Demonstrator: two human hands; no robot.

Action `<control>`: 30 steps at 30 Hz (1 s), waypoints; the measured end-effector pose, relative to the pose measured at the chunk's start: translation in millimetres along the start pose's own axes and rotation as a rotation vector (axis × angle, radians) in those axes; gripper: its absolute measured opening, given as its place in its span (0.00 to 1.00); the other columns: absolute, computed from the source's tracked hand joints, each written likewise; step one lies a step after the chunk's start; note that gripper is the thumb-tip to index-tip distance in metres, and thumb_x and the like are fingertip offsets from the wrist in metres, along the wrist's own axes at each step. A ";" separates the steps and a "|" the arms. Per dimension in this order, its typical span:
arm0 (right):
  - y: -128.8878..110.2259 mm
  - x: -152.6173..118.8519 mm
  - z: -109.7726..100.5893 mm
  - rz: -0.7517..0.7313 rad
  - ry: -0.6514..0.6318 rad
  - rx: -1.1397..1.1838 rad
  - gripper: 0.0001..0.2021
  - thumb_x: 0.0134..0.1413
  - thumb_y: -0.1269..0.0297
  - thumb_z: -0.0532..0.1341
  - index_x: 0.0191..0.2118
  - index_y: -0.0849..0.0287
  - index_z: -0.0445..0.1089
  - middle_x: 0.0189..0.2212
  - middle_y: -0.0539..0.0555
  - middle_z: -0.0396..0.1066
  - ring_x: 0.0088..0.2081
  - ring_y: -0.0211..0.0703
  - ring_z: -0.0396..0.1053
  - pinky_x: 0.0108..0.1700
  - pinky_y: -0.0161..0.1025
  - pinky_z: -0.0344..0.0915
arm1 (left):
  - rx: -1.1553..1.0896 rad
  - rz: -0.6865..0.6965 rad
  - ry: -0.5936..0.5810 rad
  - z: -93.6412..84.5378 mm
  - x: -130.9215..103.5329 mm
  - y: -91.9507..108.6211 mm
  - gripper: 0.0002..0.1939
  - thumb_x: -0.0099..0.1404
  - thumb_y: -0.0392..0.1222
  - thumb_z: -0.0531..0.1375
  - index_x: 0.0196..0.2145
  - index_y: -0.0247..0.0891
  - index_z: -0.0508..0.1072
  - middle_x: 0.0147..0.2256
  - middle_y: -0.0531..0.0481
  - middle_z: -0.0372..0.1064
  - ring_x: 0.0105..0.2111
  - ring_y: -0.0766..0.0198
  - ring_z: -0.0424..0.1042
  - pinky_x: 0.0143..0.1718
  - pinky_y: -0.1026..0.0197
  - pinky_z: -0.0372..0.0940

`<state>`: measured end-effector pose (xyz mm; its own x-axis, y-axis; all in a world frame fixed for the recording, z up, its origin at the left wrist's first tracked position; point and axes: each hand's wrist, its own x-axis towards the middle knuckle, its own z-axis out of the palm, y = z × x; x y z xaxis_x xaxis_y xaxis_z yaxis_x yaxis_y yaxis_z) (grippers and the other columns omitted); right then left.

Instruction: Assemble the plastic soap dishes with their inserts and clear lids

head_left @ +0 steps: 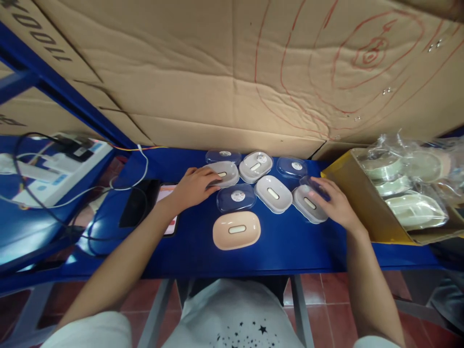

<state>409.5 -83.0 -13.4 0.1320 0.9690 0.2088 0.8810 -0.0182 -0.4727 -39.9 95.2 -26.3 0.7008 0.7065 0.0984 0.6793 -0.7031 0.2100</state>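
My left hand [196,186] is closed at the left rim of a grey oval plastic dish [229,173], its thumb and fingertips on the edge. My right hand [335,202] grips a clear plastic lid [314,186], partly hidden by the fingers, over another grey dish [308,207]. Two more grey dishes, a rear one [250,170] and a front one [272,193], lie between my hands. Each dish has a pale elongated mark in its middle. Nearest to me is a peach oval dish [226,238].
Clear lids with round stickers lie at the back left [213,156], back right [284,166] and centre [225,199] of the blue table [290,249]. A carton [348,193] of wrapped pale green dishes stands right. Left are a phone [171,227], cables and a power strip [54,174]. Cardboard [181,72] walls the back.
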 end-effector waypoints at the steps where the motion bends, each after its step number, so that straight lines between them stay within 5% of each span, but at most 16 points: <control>1: 2.4 2.6 0.6 0.011 0.067 -0.045 0.29 0.68 0.39 0.61 0.67 0.48 0.70 0.65 0.60 0.71 0.65 0.61 0.70 0.66 0.61 0.67 | -0.004 -0.005 0.006 -0.4 0.5 0.4 0.14 0.75 0.47 0.59 0.52 0.45 0.80 0.55 0.44 0.79 0.60 0.45 0.75 0.62 0.42 0.62; 6: -12.7 12.6 17.9 -0.010 0.259 -0.379 0.30 0.73 0.44 0.57 0.71 0.56 0.66 0.72 0.69 0.62 0.72 0.72 0.58 0.69 0.76 0.53 | -0.021 -0.070 0.077 -2.1 2.5 5.5 0.17 0.78 0.48 0.54 0.55 0.43 0.78 0.56 0.41 0.79 0.58 0.45 0.77 0.59 0.42 0.64; 11: -79.0 -1.3 58.0 -0.373 -0.006 -0.275 0.22 0.76 0.53 0.57 0.68 0.56 0.68 0.63 0.63 0.74 0.65 0.57 0.70 0.71 0.61 0.52 | -0.016 -0.106 0.111 -1.2 4.8 11.2 0.16 0.79 0.46 0.51 0.54 0.41 0.76 0.55 0.39 0.79 0.56 0.45 0.78 0.59 0.43 0.64; 14: -103.4 -6.3 73.8 -0.416 -0.118 -0.253 0.20 0.77 0.54 0.57 0.64 0.57 0.70 0.59 0.63 0.77 0.60 0.57 0.74 0.65 0.57 0.57 | -0.013 -0.097 0.100 -0.9 4.8 12.4 0.15 0.79 0.45 0.51 0.52 0.40 0.75 0.53 0.40 0.80 0.53 0.46 0.79 0.59 0.43 0.64; 21: -100.0 4.5 65.5 -0.350 -0.093 -0.264 0.16 0.80 0.60 0.48 0.59 0.60 0.69 0.56 0.64 0.79 0.52 0.55 0.78 0.53 0.50 0.64 | -0.005 -0.044 0.094 -3.1 -3.8 17.4 0.13 0.79 0.42 0.51 0.49 0.39 0.74 0.51 0.39 0.80 0.52 0.46 0.79 0.60 0.41 0.62; 27: -93.6 29.9 46.0 -0.212 0.179 -0.386 0.17 0.78 0.62 0.51 0.63 0.59 0.67 0.61 0.65 0.76 0.59 0.60 0.72 0.61 0.58 0.57 | -0.001 -0.009 0.107 -10.9 -1.4 24.3 0.12 0.78 0.43 0.53 0.47 0.40 0.75 0.43 0.42 0.82 0.46 0.48 0.81 0.61 0.43 0.61; 30: -97.5 47.4 48.3 -0.208 0.174 -0.419 0.19 0.75 0.70 0.50 0.64 0.62 0.68 0.64 0.68 0.72 0.65 0.65 0.65 0.64 0.63 0.53 | 0.007 -0.041 0.161 -16.7 1.5 27.2 0.14 0.79 0.44 0.51 0.49 0.38 0.76 0.46 0.39 0.82 0.48 0.46 0.80 0.60 0.42 0.61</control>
<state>308.0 -23.4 1.2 -0.0235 0.9076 0.4191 0.9988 0.0392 -0.0288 -24.0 78.5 -4.2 0.6289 0.7382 0.2441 0.7089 -0.6733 0.2100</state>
